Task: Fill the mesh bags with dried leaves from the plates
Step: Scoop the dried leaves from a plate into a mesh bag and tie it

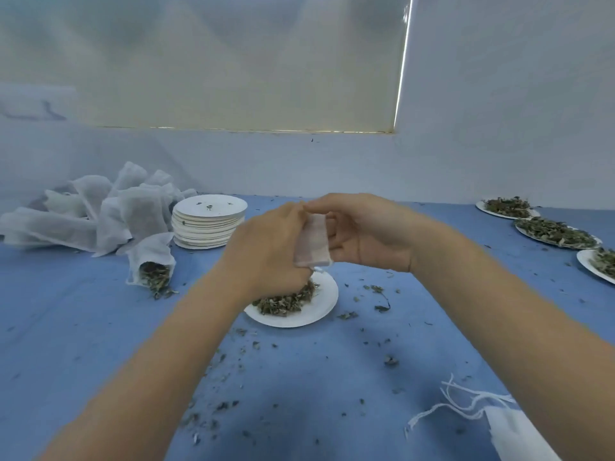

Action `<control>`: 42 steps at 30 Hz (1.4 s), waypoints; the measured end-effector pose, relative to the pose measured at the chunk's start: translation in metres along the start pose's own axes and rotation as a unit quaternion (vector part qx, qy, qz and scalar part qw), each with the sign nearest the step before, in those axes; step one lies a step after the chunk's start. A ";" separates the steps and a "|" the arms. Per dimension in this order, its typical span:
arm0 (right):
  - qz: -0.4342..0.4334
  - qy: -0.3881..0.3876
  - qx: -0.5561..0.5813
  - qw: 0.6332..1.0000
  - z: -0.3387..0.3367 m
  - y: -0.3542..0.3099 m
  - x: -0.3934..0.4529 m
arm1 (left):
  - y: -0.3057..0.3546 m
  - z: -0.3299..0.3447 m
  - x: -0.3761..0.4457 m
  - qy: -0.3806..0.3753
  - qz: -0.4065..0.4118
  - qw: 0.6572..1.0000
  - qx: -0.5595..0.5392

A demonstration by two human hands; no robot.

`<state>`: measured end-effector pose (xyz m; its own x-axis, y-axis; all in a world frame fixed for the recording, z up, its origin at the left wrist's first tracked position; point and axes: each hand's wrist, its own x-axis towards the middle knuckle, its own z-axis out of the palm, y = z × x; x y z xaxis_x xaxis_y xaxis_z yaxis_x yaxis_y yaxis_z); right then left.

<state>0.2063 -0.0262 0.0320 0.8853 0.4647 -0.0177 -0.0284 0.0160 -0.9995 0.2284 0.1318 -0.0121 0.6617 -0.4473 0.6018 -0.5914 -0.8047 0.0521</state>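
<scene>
A small white mesh bag is held in the air between two bare hands, directly above a white plate that carries a heap of dried leaves. The left hand pinches the bag's top edge from one side and the right hand grips it from the other, both clamped on the fabric, most likely to work its mouth open. Keeping the bag over the plate probably means any leaves that miss fall back onto it rather than onto the counter. The bag looks flat and empty, so filling has likely not begun for this one.

The plate sits near the middle of the blue-covered counter, with loose leaf crumbs scattered around it towards the near edge.

Along the far right edge, three more plates of leaves wait in a row, within reach of the right hand. Towards the far left corner stands a stack of emptied plates, and beside it a pile of white bags against the wall; what they hold cannot be seen. One filled bag lies just in front of the pile, leaves spilling from its open mouth. At the near right corner lie spare bags with drawstrings, apparently the supply of empties.
</scene>
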 end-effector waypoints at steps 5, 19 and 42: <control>-0.045 0.045 -0.194 0.979 0.015 0.023 0.023 | -0.046 -0.018 -0.031 -0.003 -0.027 0.996 0.084; -0.054 0.073 -0.629 0.772 0.022 0.108 0.068 | -0.092 0.033 -0.065 -0.149 -0.088 0.980 0.103; -0.155 0.225 -0.160 0.949 0.016 0.101 0.071 | -0.073 0.062 -0.058 0.008 -0.196 0.977 -0.083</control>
<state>0.2587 0.0229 -0.0697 0.9385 0.0557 0.3408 0.3446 -0.2127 -0.9143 0.2618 0.1918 -0.0998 0.8458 -0.1097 0.5222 -0.3608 -0.8385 0.4083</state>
